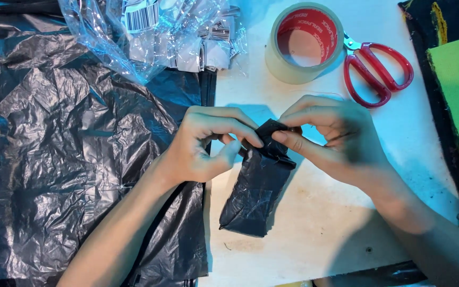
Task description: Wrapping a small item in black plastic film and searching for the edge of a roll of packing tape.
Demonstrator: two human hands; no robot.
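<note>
Both hands, left hand [200, 146] and right hand [328, 141], pinched shut on the folded top edge of a small black plastic-wrapped packet [256, 188] lying on the white table [314, 228]. Open tabletop lay below; crumpled black plastic sheeting [65, 154] bordered the left, a clear tape roll [305, 43] and red-handled scissors [379, 72] sat beyond.

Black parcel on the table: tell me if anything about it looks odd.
Nothing stands out. The black parcel is wrapped in crinkled plastic, both hands folding its top end. Tape roll and red scissors lie beside it.

A small black plastic parcel [256, 188], crinkled and taped, lies slanted on the white table at centre, its far end folded over and pinched.
</note>
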